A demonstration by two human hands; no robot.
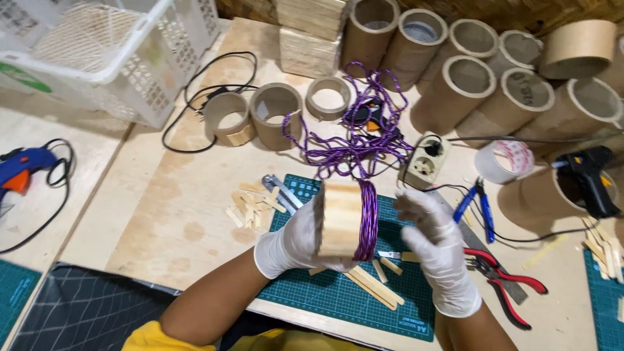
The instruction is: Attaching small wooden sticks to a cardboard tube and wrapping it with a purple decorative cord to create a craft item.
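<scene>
The left hand [292,244], in a white glove, holds a short wooden cylinder [339,220] clad in pale slats, its grip closed around the left end with the fingers wrapped behind. The cylinder is lifted clear of the green cutting mat [338,292] on the surface, and its long axis lies roughly sideways across the view, one end toward the left hand and the other toward the right. Purple cord [368,221] is wound in close turns around the right end, running up and away to a loose tangle of the same cord [354,140] lying farther back. The gloved right hand [437,244] rests against the wound end, its fingers curled and pressing on the cord; whether it pinches a strand I cannot tell. Loose wooden sticks [374,283] lie on the mat beneath, and red-handled pliers [504,283] sit just right of the right hand.
</scene>
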